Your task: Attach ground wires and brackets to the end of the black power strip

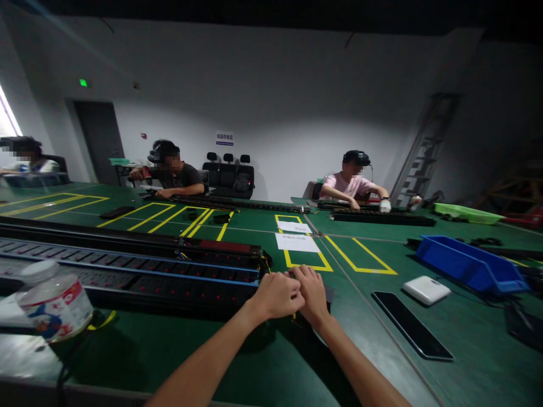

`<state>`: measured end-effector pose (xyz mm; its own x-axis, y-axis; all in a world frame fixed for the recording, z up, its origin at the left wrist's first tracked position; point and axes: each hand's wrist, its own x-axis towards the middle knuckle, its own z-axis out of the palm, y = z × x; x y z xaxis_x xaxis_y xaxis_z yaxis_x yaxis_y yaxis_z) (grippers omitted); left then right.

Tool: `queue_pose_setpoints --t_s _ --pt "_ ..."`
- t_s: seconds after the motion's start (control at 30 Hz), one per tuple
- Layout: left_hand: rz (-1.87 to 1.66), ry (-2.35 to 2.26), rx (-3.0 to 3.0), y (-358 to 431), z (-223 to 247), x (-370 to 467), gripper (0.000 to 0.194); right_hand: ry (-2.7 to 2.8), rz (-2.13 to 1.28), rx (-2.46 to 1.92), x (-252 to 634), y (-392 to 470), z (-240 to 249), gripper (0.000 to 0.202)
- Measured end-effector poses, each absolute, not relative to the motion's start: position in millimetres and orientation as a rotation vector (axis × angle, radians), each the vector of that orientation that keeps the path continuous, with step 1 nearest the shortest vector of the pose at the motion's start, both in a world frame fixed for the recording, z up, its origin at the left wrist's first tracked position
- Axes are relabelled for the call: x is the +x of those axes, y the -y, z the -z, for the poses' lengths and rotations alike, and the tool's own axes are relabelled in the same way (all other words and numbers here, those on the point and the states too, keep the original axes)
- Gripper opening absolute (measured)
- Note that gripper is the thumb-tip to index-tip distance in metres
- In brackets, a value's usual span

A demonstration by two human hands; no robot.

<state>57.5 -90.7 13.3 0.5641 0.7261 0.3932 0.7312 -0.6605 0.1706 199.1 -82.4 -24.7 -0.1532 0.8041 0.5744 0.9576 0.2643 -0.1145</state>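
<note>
My left hand and my right hand meet at the right end of a long black strip assembly, which carries rows of small red lights and blue edging. The fingers of both hands are curled and pressed together, thumbs close to each other. Whatever is between them is hidden by the fingers. Dark wires stick up just behind my left hand. A black piece shows beneath and to the right of my right hand, mostly covered.
A clear plastic jar stands at the left. To the right lie a phone, a white box and a blue bin. Paper sheets lie ahead on the green table. Several people sit across, one holding a drill.
</note>
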Motion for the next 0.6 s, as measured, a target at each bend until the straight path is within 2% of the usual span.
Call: queue_pose_setpoints --t_s 0.17,0.4,0.6 --pt "0.707 1.348 -2.757 88 -18 53 0.024 2.017 0.358 -1.581 198 84 24 0.013" --pt "0.827 1.336 -2.838 88 -24 48 0.045 2.033 0.314 -1.566 201 84 26 0.012" --pt "1.117 1.453 -2.75 69 -19 35 0.035 2.018 0.397 -1.587 200 80 31 0.018"
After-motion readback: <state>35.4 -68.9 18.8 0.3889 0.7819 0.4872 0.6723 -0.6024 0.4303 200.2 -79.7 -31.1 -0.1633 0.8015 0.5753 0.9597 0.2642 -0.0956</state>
